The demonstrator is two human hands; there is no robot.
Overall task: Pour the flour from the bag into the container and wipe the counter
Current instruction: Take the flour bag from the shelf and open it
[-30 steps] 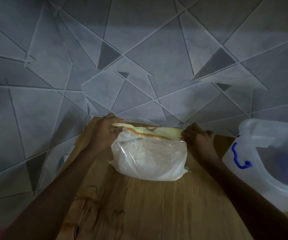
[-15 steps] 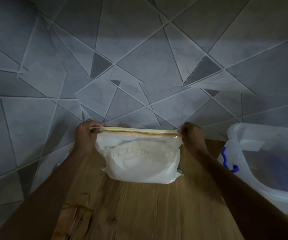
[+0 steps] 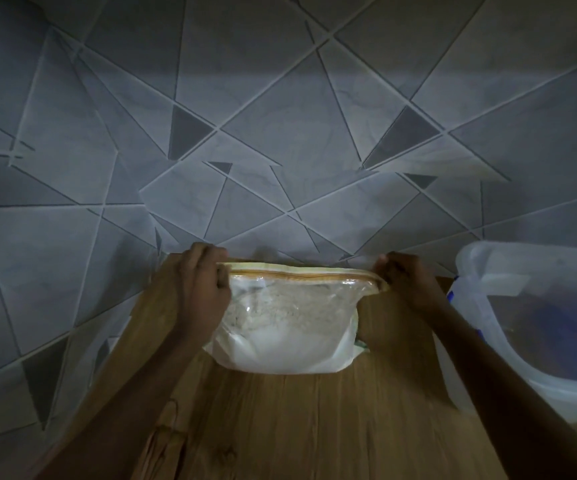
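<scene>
Head view: the bag (image 3: pixel 289 323) of flour sits on the wooden surface (image 3: pixel 315 427), near the clear container (image 3: pixel 536 327) on the right. The left hand (image 3: pixel 204 285) and the right hand (image 3: pixel 403 282) each pinch a top corner, fingers closed tight on it. The bag looks soft, floppy and a bit heavy, so the top edge and the bottom seem the best places to hold.

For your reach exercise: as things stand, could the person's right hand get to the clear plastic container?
Probably yes. The right hand pinches the flour bag corner, and the container sits just to its right on the wooden counter with nothing between; it must release the bag first.
</scene>
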